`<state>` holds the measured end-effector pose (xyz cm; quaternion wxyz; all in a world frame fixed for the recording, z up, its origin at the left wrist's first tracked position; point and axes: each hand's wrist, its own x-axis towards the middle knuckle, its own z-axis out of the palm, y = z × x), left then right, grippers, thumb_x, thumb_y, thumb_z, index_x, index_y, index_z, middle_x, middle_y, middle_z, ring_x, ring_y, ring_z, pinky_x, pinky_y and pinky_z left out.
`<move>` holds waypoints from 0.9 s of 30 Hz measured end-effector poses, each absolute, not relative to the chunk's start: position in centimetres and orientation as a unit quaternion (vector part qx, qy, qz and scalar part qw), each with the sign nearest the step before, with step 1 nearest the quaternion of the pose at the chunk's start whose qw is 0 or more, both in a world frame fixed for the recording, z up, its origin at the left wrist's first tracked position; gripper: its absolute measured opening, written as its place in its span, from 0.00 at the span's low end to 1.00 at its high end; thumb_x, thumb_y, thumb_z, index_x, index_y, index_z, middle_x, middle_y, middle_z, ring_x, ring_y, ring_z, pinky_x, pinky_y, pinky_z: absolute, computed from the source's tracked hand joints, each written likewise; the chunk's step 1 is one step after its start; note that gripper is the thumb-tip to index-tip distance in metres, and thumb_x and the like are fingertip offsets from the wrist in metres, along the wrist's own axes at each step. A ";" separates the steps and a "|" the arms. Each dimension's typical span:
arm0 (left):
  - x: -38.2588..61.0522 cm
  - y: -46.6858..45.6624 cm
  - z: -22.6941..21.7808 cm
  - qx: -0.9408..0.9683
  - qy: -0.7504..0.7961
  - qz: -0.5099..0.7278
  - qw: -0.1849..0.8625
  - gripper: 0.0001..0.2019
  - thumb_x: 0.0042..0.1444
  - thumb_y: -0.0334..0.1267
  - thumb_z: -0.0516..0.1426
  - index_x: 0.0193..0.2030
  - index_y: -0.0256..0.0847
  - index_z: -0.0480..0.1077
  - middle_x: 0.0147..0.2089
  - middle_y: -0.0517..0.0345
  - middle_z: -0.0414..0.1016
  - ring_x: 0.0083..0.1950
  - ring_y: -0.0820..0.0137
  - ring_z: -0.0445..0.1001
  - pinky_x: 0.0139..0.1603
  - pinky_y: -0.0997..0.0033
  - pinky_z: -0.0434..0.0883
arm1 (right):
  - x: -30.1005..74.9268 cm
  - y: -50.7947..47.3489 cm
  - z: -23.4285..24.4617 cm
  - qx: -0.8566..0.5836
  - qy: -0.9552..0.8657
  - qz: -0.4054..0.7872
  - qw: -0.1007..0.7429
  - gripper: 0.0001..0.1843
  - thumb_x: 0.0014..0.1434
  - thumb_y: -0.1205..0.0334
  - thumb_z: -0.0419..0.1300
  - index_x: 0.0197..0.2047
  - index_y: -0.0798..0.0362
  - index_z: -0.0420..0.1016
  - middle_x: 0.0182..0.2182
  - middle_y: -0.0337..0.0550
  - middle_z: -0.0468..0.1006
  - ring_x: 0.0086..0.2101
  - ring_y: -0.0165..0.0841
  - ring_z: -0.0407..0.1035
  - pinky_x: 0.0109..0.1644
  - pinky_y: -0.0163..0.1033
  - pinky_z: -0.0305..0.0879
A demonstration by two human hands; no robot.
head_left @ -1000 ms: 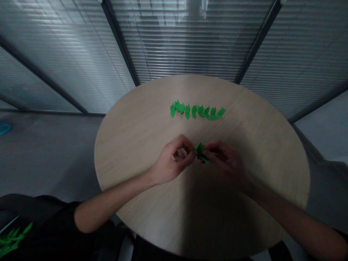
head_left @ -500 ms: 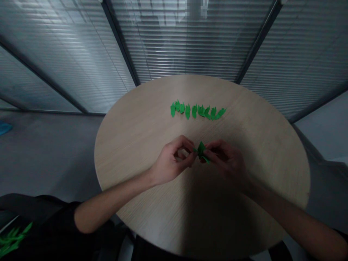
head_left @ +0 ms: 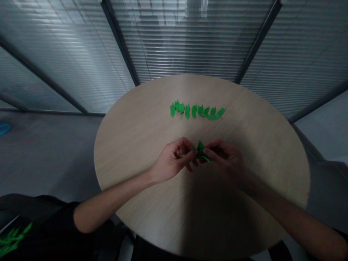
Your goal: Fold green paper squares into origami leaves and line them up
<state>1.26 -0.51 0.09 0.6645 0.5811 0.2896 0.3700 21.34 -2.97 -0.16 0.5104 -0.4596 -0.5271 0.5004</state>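
Note:
Between my two hands is a small folded green paper piece (head_left: 200,148) with pointed tips, held above the round table (head_left: 130,134). My left hand (head_left: 174,158) pinches its left side with thumb and fingertips. From the other side, my right hand (head_left: 228,159) grips it between thumb and index finger. Parts of the paper are hidden behind the fingers. Farther back on the wood surface lies a row of several folded green paper pieces (head_left: 194,111), some touching and some apart.
At the lower left, more green paper pieces (head_left: 15,239) rest on a dark surface beside my arm. Glass panels with blinds (head_left: 185,47) stand just behind the table. A blue object (head_left: 4,128) lies on the floor at far left.
My left hand has shifted its fingers slightly on the folded paper, the lower fingers now reaching beneath it. My right hand keeps nearly the same grip, and the row is unchanged.

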 end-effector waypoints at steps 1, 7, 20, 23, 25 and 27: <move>1.3 -0.5 0.1 0.581 0.289 0.374 0.663 0.13 0.65 0.45 0.64 0.41 0.38 0.68 0.33 0.54 0.80 0.32 0.71 0.81 0.28 0.76 0.80 | 21.3 -3.0 -0.2 -0.459 -0.522 0.506 0.511 0.14 0.57 0.50 0.73 0.35 0.52 0.80 0.28 0.40 0.82 0.29 0.31 0.79 0.35 0.36 0.79; 1.4 -0.4 0.3 0.568 0.302 0.373 0.668 0.16 0.62 0.46 0.66 0.39 0.36 0.68 0.31 0.55 0.79 0.30 0.71 0.79 0.29 0.73 0.81 | 21.3 -3.0 -0.2 -0.457 -0.518 0.511 0.512 0.15 0.57 0.49 0.74 0.35 0.53 0.81 0.28 0.40 0.83 0.29 0.32 0.79 0.36 0.37 0.80; 1.2 -0.3 0.1 0.570 0.305 0.366 0.669 0.13 0.63 0.43 0.65 0.42 0.36 0.68 0.31 0.57 0.77 0.32 0.72 0.78 0.31 0.73 0.81 | 21.1 -3.0 -0.2 -0.460 -0.511 0.518 0.509 0.14 0.56 0.50 0.73 0.35 0.52 0.81 0.28 0.40 0.83 0.28 0.32 0.79 0.35 0.37 0.80; 1.3 -0.3 0.2 0.574 0.308 0.370 0.663 0.12 0.63 0.42 0.65 0.41 0.35 0.69 0.30 0.58 0.77 0.31 0.73 0.78 0.30 0.74 0.80 | 21.2 -2.9 -0.3 -0.461 -0.513 0.519 0.505 0.14 0.56 0.51 0.74 0.35 0.52 0.81 0.28 0.40 0.83 0.28 0.31 0.79 0.35 0.36 0.80; 1.4 -0.3 0.3 0.573 0.308 0.377 0.659 0.12 0.63 0.41 0.64 0.41 0.36 0.69 0.29 0.59 0.77 0.30 0.74 0.77 0.30 0.75 0.80 | 21.2 -2.9 -0.2 -0.460 -0.513 0.518 0.506 0.13 0.56 0.52 0.74 0.35 0.52 0.81 0.28 0.39 0.82 0.28 0.30 0.79 0.35 0.36 0.80; 1.4 -0.3 0.4 0.573 0.310 0.384 0.654 0.11 0.63 0.41 0.64 0.39 0.36 0.69 0.28 0.60 0.76 0.29 0.74 0.77 0.30 0.76 0.80 | 21.2 -2.9 -0.2 -0.458 -0.513 0.519 0.508 0.13 0.56 0.52 0.73 0.35 0.52 0.81 0.28 0.39 0.83 0.28 0.31 0.79 0.35 0.36 0.81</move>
